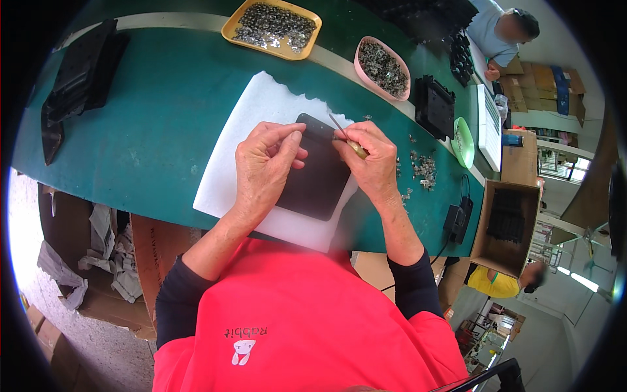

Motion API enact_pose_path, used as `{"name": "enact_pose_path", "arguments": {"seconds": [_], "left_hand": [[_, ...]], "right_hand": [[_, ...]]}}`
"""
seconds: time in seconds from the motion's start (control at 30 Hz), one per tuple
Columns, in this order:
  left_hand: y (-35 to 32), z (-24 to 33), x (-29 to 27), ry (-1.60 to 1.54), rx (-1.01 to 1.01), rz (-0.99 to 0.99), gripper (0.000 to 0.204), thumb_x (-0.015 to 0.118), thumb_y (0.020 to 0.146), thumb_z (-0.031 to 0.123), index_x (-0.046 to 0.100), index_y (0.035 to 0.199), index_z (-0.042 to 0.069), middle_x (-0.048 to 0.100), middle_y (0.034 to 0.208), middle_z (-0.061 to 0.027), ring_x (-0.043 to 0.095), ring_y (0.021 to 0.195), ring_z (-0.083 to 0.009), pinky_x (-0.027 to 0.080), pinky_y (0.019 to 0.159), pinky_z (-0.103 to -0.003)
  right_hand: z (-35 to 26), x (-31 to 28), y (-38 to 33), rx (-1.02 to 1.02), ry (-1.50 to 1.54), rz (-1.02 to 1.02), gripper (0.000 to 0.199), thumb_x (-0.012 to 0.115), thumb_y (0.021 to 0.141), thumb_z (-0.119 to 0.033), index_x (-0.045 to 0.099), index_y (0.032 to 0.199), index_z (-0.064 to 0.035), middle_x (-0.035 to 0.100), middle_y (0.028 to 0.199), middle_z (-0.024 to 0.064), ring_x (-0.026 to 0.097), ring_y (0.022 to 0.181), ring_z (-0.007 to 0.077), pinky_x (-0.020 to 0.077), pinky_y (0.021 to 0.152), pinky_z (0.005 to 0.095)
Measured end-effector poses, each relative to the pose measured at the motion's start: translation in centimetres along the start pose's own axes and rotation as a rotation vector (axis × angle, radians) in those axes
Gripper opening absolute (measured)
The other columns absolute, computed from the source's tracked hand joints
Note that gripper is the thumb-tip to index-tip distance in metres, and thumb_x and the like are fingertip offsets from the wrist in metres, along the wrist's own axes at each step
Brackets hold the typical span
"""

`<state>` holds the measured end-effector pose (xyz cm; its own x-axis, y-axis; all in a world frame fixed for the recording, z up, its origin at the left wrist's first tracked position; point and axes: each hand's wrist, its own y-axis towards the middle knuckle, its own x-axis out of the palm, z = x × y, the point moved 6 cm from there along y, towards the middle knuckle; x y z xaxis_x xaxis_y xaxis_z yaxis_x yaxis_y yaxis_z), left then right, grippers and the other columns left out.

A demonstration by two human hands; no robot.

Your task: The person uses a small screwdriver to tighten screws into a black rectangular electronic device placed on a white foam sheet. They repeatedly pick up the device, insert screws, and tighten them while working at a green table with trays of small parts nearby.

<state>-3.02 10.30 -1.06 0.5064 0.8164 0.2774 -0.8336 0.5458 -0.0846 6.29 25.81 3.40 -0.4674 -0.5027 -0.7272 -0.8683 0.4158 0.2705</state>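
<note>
A dark, flat rectangular panel [318, 184] with rounded corners lies on a white padding sheet [225, 166] in front of me. Over its left side is my left hand [264, 157], thumb and forefinger brought together near the far edge; anything between them is too small to make out. My right hand [371, 160], at the panel's far right corner, grips a thin-shafted tool with a yellowish handle [356, 149]. Its slim shaft points up and left, and its exact kind is unclear. Small shiny metal pieces [424, 171] are scattered right of that hand.
A yellow tray [228, 32] and a pink bowl [358, 64] hold many small metal parts. Black moulded parts [85, 78] stand at left. A green bowl [465, 147], black adapter [459, 219] and open carton [479, 245] are at right. A co-worker [493, 32] sits beyond.
</note>
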Motion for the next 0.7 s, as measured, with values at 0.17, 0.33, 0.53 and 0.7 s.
{"name": "enact_pose_path", "arguments": {"seconds": [0.17, 0.33, 0.53, 0.7], "left_hand": [[-0.1, -0.1, 0.0, -0.034, -0.022, 0.0, 0.017, 0.059, 0.094, 0.004, 0.071, 0.106, -0.001, 0.062, 0.095, -0.0089, 0.066, 0.071, -0.0121, 0.055, 0.059, -0.022], [-0.2, -0.1, -0.1, 0.003, -0.031, -0.025, 0.017, 0.059, 0.093, 0.003, 0.071, 0.106, -0.001, 0.062, 0.095, -0.009, 0.066, 0.071, -0.012, 0.055, 0.059, -0.022], [-0.1, -0.1, 0.0, 0.013, -0.035, -0.039, 0.018, 0.059, 0.094, 0.003, 0.07, 0.106, -0.002, 0.062, 0.095, -0.0087, 0.066, 0.071, -0.0118, 0.056, 0.06, -0.022], [-0.1, -0.1, 0.0, -0.002, -0.03, -0.046, 0.018, 0.059, 0.094, 0.003, 0.07, 0.107, -0.002, 0.062, 0.095, -0.0086, 0.066, 0.071, -0.0118, 0.056, 0.06, -0.022]], "right_hand": [[0.5, 0.1, -0.4, 0.028, 0.014, 0.024, 0.014, 0.075, 0.074, -0.003, 0.072, 0.089, -0.0043, 0.066, 0.086, 0.0074, 0.065, 0.077, 0.0231, 0.0508, 0.07, 0.0318], [0.5, 0.0, -0.4, 0.04, -0.021, 0.015, 0.014, 0.075, 0.075, -0.003, 0.072, 0.088, -0.0045, 0.067, 0.086, 0.0077, 0.065, 0.077, 0.0234, 0.0508, 0.069, 0.0318], [-0.2, -0.1, 0.4, -0.073, -0.085, -0.029, 0.016, 0.075, 0.071, -0.001, 0.069, 0.085, -0.0023, 0.065, 0.083, 0.0096, 0.064, 0.076, 0.0268, 0.0513, 0.067, 0.0345], [-0.8, 0.0, 0.7, -0.121, -0.118, -0.032, 0.018, 0.076, 0.068, 0.001, 0.067, 0.083, -0.0014, 0.063, 0.081, 0.0101, 0.063, 0.075, 0.0288, 0.0514, 0.067, 0.0366]]}}
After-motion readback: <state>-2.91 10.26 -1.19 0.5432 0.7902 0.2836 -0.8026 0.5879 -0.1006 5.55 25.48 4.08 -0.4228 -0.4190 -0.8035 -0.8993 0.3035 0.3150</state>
